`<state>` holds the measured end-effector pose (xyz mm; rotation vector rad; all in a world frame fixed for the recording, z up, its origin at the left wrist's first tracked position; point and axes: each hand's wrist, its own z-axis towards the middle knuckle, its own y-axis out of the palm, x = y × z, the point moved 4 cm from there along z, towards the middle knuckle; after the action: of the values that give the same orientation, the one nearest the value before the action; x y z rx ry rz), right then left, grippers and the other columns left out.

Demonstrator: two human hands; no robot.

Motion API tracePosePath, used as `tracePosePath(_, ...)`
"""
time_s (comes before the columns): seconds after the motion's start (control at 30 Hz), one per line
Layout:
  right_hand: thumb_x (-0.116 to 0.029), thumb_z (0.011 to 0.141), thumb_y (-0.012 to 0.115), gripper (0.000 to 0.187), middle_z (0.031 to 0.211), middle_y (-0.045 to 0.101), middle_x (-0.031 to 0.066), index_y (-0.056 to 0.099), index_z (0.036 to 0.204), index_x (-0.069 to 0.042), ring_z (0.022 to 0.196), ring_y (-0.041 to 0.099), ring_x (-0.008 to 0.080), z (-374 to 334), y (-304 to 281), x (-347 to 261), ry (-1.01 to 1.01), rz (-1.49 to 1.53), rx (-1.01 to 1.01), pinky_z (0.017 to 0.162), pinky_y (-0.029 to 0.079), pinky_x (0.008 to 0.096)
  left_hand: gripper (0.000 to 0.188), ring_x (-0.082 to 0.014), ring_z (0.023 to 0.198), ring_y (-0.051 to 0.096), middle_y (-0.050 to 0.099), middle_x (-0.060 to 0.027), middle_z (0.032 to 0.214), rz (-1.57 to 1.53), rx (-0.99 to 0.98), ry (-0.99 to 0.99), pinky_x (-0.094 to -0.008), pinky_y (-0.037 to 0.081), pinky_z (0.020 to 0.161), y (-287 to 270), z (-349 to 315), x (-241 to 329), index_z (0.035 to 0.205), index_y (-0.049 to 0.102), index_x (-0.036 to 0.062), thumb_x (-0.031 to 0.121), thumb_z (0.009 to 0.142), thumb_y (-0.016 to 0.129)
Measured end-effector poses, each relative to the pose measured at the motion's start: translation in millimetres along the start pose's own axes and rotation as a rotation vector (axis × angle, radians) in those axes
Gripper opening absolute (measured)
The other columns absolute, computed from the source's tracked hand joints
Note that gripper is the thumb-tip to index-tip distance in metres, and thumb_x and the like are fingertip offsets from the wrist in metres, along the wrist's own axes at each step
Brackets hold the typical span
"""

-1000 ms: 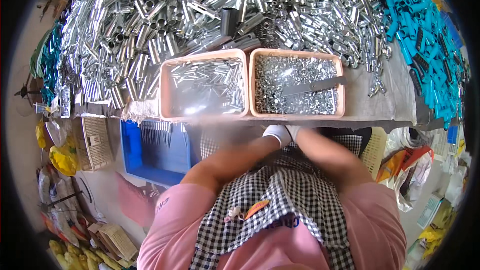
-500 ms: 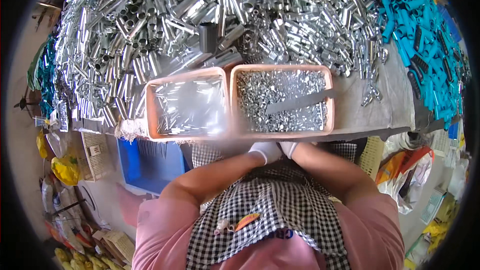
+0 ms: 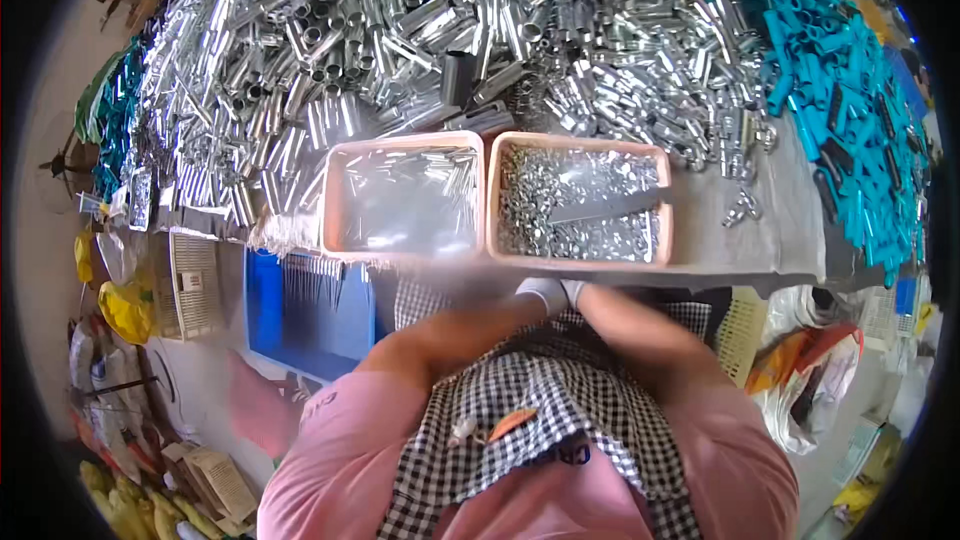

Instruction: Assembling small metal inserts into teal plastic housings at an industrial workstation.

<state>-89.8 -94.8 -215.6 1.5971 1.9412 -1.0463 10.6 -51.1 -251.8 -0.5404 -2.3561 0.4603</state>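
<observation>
My left hand (image 3: 545,294) and my right hand (image 3: 574,292) are close together below the front edge of the table. Only their pale glove cuffs show; the fingers, and anything in them, are hidden under the edge. Just above, two peach plastic trays stand side by side on the table. Thin silvery pins lie in the left tray (image 3: 326,202). The right tray (image 3: 668,240) has many tiny shiny metal pieces, with a flat grey strip (image 3: 610,206) lying across them and over its right rim.
Behind the trays rises a big heap of shiny metal tubes (image 3: 330,50). Teal tubular parts (image 3: 850,90) with some black ones are piled at the right. A blue bin (image 3: 262,305) with thin rods stands below the table at left, near a cream crate (image 3: 193,285). Another crate (image 3: 740,325) stands at right.
The whole view has shifted, so the trays and heaps appear slightly farther right. Both forearms remain reaching under the table edge, now somewhat blurred by motion.
</observation>
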Motion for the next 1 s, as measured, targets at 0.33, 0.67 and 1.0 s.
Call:
tracePosePath(0.33,-0.026,0.1,0.045,0.037,0.133,0.059,0.0137,0.061,0.126,-0.005,0.121,0.054,0.0224,-11,20,7,0.01,-0.085,0.072,0.106,0.04,0.0359,0.03,-0.0273,0.108,0.064,0.066,-0.0142,0.121,0.002,0.197,-0.008,-0.038,0.047,0.096,-39,16,-21,0.113,0.069,0.008,0.024,0.091,0.056)
tracePosePath(0.67,-0.024,0.085,0.062,0.045,0.098,0.068,0.0221,0.059,0.129,-0.017,0.085,0.067,0.0342,-216,-57,-66,-0.243,-0.309,0.125,0.073,0.052,0.045,0.05,-0.0196,0.081,0.067,0.07,-0.0092,0.091,-1.224,-0.608,0.064,-0.0382,0.056,0.076,-55,-97,17,0.111,0.06,0.0042,0.05,0.091,0.06)
tracePosePath(1.0,-0.01,0.071,0.071,0.089,0.096,0.067,0.0151,0.031,0.151,-0.013,0.077,0.066,0.0262,-352,-58,16,-0.331,0.182,-0.006,0.072,0.053,0.0371,0.019,-0.0402,0.104,0.058,0.064,-0.022,0.095,-1.927,-0.196,0.228,-0.0565,0.042,0.101,-63,-90,71,0.078,0.054,0.0031,0.019,0.083,0.044)
